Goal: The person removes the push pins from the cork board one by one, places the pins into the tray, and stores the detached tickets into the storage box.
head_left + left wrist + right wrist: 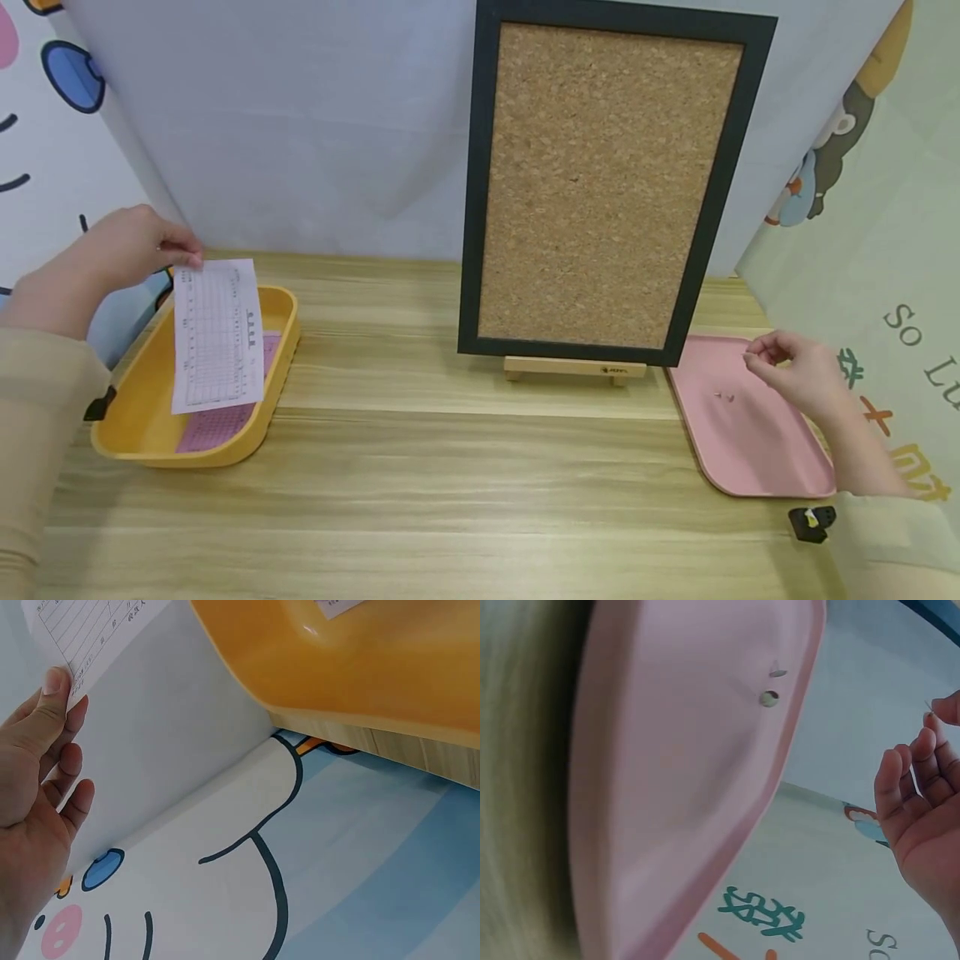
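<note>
My left hand [138, 242] pinches a printed white paper form [217, 333] by its top corner. The sheet hangs over the yellow bin [135, 417], where pink printed sheets [213, 429] lie. In the left wrist view, thumb and forefinger grip the paper's edge while the other fingers curl loosely. Above the pink tray [757, 450] my right hand [806, 375] pinches a thumbtack, its thin pin [928, 706] sticking out between thumb and forefinger in the right wrist view. Two more thumbtacks [769, 698] lie in the tray.
A black-framed cork board [600, 192] stands on a small wooden easel [573, 367] at the back of the wood-grain table [480, 500]. White cloth [300, 125] hangs behind it. Printed cartoon sheets flank both sides.
</note>
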### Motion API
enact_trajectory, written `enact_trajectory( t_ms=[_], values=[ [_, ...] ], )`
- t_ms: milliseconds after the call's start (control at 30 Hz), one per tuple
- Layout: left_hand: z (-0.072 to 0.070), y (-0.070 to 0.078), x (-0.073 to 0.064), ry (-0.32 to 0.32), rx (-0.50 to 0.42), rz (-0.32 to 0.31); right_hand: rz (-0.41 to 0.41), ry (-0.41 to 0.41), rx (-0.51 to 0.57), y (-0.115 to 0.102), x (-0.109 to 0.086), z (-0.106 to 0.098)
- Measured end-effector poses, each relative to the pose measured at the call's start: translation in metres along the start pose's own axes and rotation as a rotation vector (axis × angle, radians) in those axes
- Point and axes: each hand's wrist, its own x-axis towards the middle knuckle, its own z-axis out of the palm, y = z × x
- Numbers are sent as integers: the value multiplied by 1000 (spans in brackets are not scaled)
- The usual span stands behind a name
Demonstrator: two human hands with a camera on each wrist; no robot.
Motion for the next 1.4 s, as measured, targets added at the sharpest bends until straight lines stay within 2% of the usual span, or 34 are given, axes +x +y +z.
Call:
enact_trajectory(
  t_ms=[433,633,767,1133,1400],
  values=[
    [22,-13,-5,-74,71,14,-16,-114,11,23,3,7],
    [39,-13,-4,-82,62,17,15,-221,29,30,7,13],
    [48,-12,-2,-84,94,48,3,-273,26,34,9,17],
    [65,-11,6,-130,123,167,-25,-336,-60,40,14,23],
    [71,-4,4,-185,115,136,-37,-359,-93,45,16,29]
  ],
)
